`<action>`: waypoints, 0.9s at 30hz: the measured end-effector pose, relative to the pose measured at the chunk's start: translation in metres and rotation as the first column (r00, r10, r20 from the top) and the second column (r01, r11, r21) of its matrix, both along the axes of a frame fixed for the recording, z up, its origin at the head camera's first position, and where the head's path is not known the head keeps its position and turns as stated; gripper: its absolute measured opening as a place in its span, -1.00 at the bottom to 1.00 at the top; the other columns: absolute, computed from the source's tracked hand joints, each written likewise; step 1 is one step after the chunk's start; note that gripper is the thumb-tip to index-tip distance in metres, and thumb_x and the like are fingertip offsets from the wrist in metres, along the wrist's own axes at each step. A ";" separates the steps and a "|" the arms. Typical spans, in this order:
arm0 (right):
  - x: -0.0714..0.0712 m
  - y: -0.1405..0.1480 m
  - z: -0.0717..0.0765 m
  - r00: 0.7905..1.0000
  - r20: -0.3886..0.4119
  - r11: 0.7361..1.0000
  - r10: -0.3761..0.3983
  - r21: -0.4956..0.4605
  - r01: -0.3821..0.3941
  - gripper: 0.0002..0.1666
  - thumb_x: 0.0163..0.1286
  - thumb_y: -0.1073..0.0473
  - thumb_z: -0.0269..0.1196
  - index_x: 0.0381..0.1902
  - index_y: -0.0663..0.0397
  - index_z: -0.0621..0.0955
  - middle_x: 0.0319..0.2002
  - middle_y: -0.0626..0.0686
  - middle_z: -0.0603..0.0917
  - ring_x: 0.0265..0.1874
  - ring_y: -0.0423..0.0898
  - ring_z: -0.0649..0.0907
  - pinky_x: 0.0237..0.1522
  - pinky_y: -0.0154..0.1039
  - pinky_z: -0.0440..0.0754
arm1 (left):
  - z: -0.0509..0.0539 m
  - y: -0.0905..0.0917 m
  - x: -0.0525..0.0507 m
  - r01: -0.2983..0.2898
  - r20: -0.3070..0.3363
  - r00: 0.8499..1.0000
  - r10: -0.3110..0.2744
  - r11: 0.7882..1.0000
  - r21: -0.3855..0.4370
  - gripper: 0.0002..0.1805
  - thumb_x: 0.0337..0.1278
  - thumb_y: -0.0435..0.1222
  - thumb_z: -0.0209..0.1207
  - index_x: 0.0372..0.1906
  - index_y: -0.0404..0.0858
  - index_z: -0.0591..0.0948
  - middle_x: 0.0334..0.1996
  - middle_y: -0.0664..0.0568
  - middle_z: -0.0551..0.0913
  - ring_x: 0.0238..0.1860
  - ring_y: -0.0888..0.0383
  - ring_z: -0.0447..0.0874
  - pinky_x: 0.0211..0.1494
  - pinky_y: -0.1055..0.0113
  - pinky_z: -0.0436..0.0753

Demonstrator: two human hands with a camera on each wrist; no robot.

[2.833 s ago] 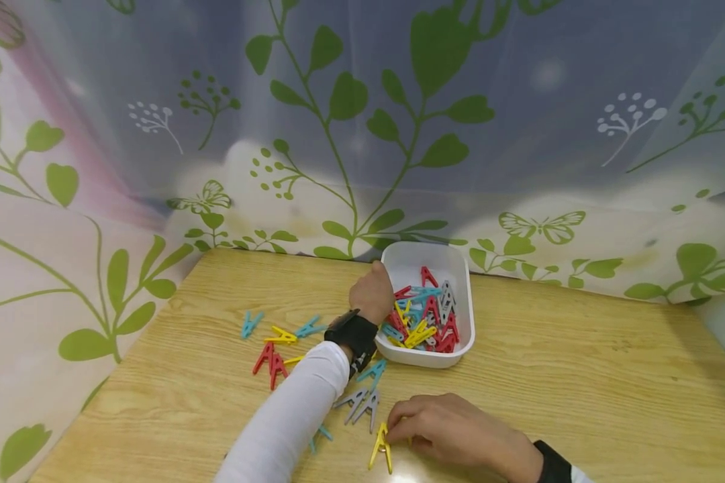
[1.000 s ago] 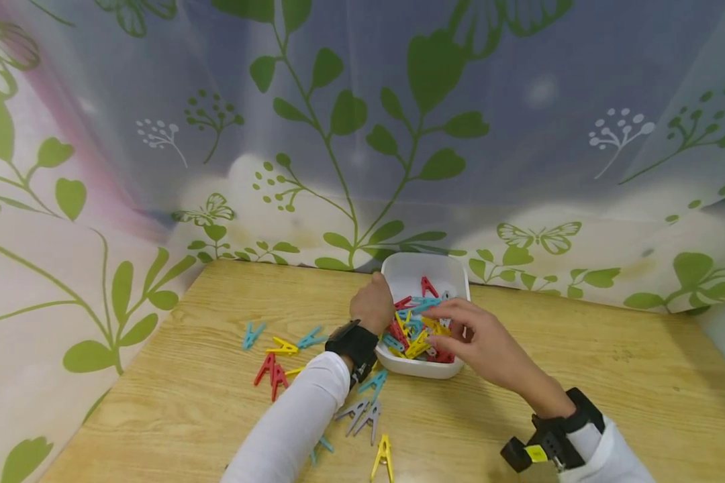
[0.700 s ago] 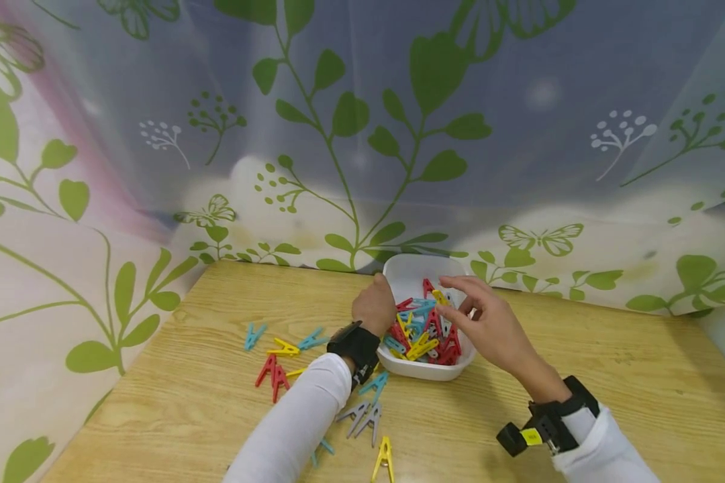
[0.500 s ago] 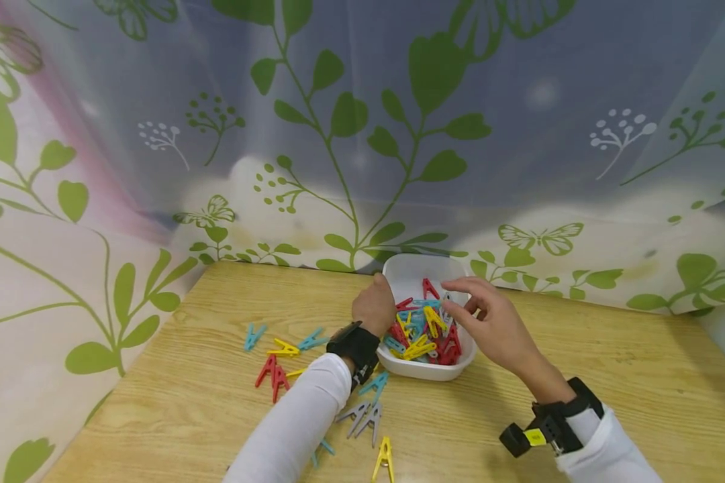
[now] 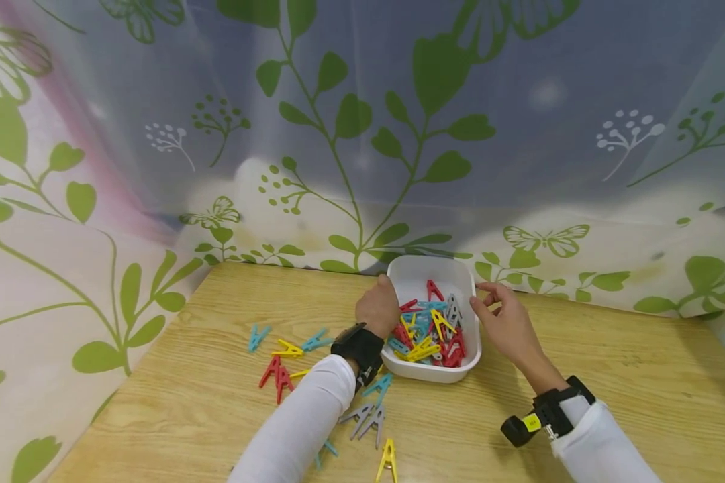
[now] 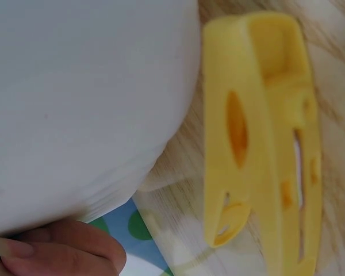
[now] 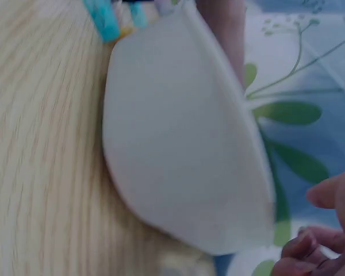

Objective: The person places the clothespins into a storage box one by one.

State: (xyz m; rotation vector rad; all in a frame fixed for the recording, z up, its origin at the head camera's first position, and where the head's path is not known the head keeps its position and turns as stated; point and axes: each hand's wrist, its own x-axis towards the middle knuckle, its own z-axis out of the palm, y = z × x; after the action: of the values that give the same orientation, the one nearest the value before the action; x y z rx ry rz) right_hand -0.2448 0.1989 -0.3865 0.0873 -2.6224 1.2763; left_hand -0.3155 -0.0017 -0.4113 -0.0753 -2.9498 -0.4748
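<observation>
A white container (image 5: 431, 376) holds a pile of red, yellow, blue and grey clothespins. My left hand (image 5: 379, 307) grips its left rim; in the left wrist view the fingers of my left hand (image 6: 63, 250) curl at the edge of the container (image 6: 86, 103). Beside the container's right rim is my right hand (image 5: 510, 329), thumb and forefinger apart and nothing between them. The right wrist view shows my right hand (image 7: 328, 230) a little away from the container wall (image 7: 172, 126). A yellow clothespin (image 5: 442, 325) lies on top of the pile.
Several loose clothespins lie on the wooden table: red ones (image 5: 276, 377), blue (image 5: 257, 337), grey (image 5: 374, 424) and yellow (image 5: 388, 461). Another yellow clothespin (image 6: 259, 138) is close to the container. A leaf-patterned cloth (image 5: 544, 168) hangs behind the table.
My right hand rose from the table with a yellow clothespin, let it go onto the pile, then moved right to the container's rim. My left hand has stayed on the left rim.
</observation>
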 end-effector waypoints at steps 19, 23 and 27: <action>-0.027 -0.006 -0.021 0.967 0.248 0.991 -0.065 0.132 0.033 -0.43 0.44 0.26 -0.19 0.34 0.46 0.22 0.16 0.46 0.43 0.10 0.31 0.49 0.05 0.16 0.46 | 0.001 0.006 0.004 0.020 0.002 1.000 -0.020 1.000 0.006 -0.75 0.25 -0.29 0.16 -0.09 -0.33 0.41 -0.54 -0.13 0.63 -0.54 -0.04 0.64 -0.51 0.14 0.59; -0.028 -0.011 -0.021 0.956 0.268 0.988 -0.120 0.125 0.089 -0.41 0.40 0.26 -0.14 0.36 0.37 0.26 0.12 0.42 0.49 0.01 0.27 0.56 -0.09 0.10 0.54 | 0.004 0.000 0.001 0.047 0.031 0.998 -0.047 0.999 0.004 -0.68 0.22 -0.29 0.17 -0.03 -0.35 0.40 -0.53 -0.11 0.63 -0.56 -0.02 0.63 -0.54 0.15 0.56; -0.031 -0.017 -0.023 0.952 0.268 0.987 -0.150 0.104 0.126 -0.40 0.35 0.28 -0.10 0.35 0.31 0.31 0.06 0.40 0.54 -0.07 0.23 0.60 -0.20 0.05 0.58 | 0.009 -0.009 0.001 0.097 0.145 0.984 -0.099 0.995 0.024 -0.58 0.35 -0.21 0.05 0.13 -0.40 0.33 -0.58 -0.10 0.57 -0.61 -0.02 0.56 -0.55 0.17 0.46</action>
State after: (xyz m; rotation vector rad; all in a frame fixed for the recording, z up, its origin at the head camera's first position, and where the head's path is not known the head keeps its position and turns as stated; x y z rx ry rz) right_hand -0.2762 0.1820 -0.4097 -0.2765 -2.8551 1.2044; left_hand -0.3147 -0.0112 -0.4025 -0.1924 -3.0963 -0.5411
